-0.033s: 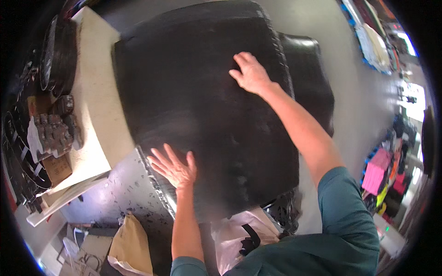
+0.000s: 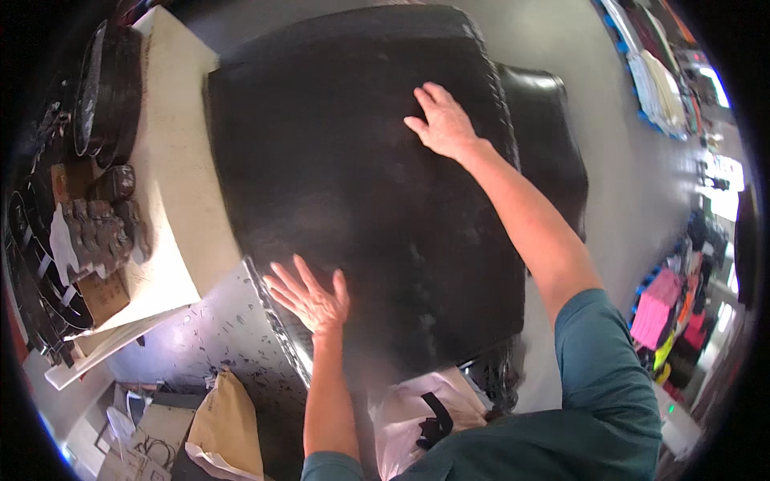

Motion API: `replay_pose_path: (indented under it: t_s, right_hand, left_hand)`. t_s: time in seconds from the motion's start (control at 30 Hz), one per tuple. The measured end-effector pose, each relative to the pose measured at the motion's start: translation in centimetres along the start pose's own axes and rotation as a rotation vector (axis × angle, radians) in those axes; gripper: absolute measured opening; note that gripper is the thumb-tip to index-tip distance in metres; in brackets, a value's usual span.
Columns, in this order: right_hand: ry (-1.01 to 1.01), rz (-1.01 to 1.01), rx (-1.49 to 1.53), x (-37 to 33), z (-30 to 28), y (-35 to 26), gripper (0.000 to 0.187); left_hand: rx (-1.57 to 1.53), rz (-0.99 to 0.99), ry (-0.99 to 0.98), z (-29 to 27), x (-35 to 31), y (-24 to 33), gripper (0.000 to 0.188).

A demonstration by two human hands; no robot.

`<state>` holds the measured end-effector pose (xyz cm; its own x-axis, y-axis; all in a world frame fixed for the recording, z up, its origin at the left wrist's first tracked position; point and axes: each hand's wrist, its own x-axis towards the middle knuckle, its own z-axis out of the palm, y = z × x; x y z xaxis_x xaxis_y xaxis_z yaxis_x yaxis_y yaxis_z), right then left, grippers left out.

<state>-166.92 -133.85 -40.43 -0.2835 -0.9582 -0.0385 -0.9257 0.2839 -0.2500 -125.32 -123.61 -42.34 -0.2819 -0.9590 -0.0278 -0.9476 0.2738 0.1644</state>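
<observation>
A large black sheet (image 2: 345, 168) with a smooth, slightly glossy face lies spread before me and fills the middle of the head view. It looks like rubber or plastic; I cannot tell which. Over its near left part, my left hand (image 2: 317, 309) is open with fingers and thumb spread. Farther off, toward the sheet's right side, my right hand (image 2: 445, 127) is also open, palm down, thumb apart from the fingers. Neither hand grips anything. Both seem to rest on the sheet, though contact is hard to make out. Along its right edge runs a pale, ragged line.
At left stands a pale board-topped table (image 2: 180, 168) with dark brown blocks (image 2: 98, 232) on it. Another black sheet (image 2: 541, 144) shows at right. Close to me are a tan sack (image 2: 227, 429) and a whitish bag (image 2: 401, 421). Pink bundles (image 2: 658, 309) lie far right.
The whole view has shifted slightly, so the sheet and table appear a little farther right. Both hands stay open in nearly the same places on the sheet.
</observation>
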Motion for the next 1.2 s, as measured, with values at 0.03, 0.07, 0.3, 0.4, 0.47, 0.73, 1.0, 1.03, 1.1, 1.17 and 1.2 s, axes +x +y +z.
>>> replay_pose_path:
  t_s: [0.03, 0.07, 0.3, 0.4, 0.47, 0.73, 1.0, 1.03, 1.1, 1.17, 1.2]
  right_hand:
    - [-0.004, -0.009, -0.020, 3.3, 0.4, -0.2, 0.078]
    - [-0.083, 0.052, -0.075, 5.9, 0.6, -0.3, 0.087]
    - [-0.280, 0.089, -0.145, 15.1, -1.4, -1.3, 0.124]
    - [-0.261, 0.113, -0.168, 16.9, -2.4, -1.6, 0.120]
    - [-0.284, 0.084, -0.231, 18.1, -2.9, -1.3, 0.113]
    - [0.272, -0.305, -0.051, 15.1, -3.1, 0.9, 0.037]
    - [-0.370, -0.462, 0.093, -2.4, -7.4, -4.7, 0.024]
    - [-0.485, -0.484, 0.136, -6.2, -7.5, -5.7, 0.024]
    - [-0.636, -0.597, 0.149, -13.9, -7.9, -7.0, 0.025]
    - [-0.851, -0.598, 0.170, -20.8, -8.1, -7.6, 0.028]
    - [-0.933, -0.591, 0.176, -24.0, -8.4, -7.9, 0.030]
  left_hand:
    - [-0.006, 0.009, -0.038, -0.2, -0.1, -0.4, 0.102]
    - [-0.008, 0.012, -0.035, -0.2, 0.1, -0.4, 0.099]
    - [-0.031, 0.014, -0.030, -0.3, 0.4, -0.1, 0.105]
    - [-0.032, -0.001, -0.043, -0.3, 0.2, -0.3, 0.109]
    - [-0.044, -0.005, -0.048, -0.3, 0.1, -0.4, 0.109]
    - [-0.064, -0.043, -0.075, -0.5, 0.2, -0.3, 0.106]
    - [-0.076, -0.018, -0.001, -0.4, 0.4, -0.3, 0.100]
    - [-0.092, -0.009, 0.033, -0.6, 0.3, -0.3, 0.097]
    - [0.123, -0.090, -0.587, -1.0, 0.0, -0.3, 0.092]
    - [0.149, -0.146, -0.801, -1.3, -0.3, -0.4, 0.089]
    - [0.106, -0.128, -0.618, -1.2, -0.4, -0.5, 0.087]
